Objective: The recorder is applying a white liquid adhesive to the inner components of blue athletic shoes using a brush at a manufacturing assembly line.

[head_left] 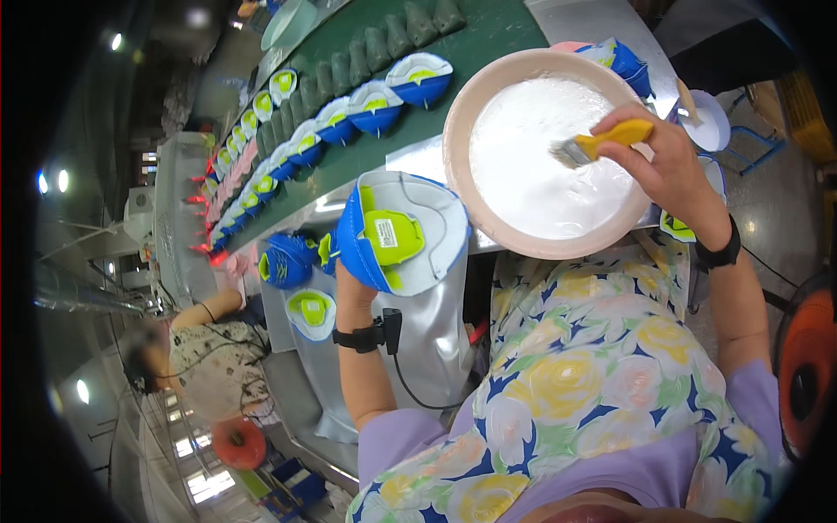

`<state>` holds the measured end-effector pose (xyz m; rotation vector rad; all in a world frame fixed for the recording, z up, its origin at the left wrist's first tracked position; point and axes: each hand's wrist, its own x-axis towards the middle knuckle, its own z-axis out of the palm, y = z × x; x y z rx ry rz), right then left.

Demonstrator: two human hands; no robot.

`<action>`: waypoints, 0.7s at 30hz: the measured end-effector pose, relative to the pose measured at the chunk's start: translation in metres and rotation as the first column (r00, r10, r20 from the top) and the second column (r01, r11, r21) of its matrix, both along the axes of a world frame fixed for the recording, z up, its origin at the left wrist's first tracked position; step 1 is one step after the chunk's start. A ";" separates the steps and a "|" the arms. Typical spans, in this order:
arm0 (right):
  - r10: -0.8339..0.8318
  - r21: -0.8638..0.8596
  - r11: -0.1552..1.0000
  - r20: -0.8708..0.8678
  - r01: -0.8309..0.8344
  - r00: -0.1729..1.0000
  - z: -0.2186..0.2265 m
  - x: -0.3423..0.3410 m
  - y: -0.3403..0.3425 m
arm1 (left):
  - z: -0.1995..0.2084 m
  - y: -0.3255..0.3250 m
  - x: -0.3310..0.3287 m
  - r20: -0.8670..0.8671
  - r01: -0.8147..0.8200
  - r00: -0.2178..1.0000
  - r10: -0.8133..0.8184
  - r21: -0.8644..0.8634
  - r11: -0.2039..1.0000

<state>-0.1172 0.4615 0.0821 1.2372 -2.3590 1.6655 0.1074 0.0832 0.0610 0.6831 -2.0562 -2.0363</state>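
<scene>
My left hand (353,290) holds up a blue shoe upper (352,240) from beneath, its fingers mostly hidden behind it. The upper's pale lining faces up, with a lime-green piece and a white label in the middle. My right hand (670,166) grips a paintbrush (626,133) by its yellow handle. The brush's bristles are at the surface of a white liquid (527,135) in a wide pinkish basin (458,131). The upper is just left of the basin's rim.
Blue shoe uppers (375,109) and dark shoe lasts (375,50) stand in rows on a green conveyor (488,44). More uppers (288,261) lie on the silver-covered table (418,327). A co-worker (214,362) is at the left. An orange fan (806,366) stands at the right.
</scene>
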 end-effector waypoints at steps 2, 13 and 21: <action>0.020 -0.086 0.996 -0.006 -0.020 1.000 0.008 -0.008 -0.007 | -0.004 0.008 -0.018 0.008 -0.008 1.000 0.007 0.119 0.993; -0.001 -0.185 0.982 -0.202 -0.037 0.979 0.029 -0.022 -0.021 | -0.011 0.065 -0.091 -0.221 0.189 0.969 -0.114 0.355 0.915; -0.194 -0.149 0.961 0.235 0.232 0.952 0.006 -0.002 -0.025 | -0.032 0.100 -0.091 -0.442 0.214 0.896 0.046 0.520 0.827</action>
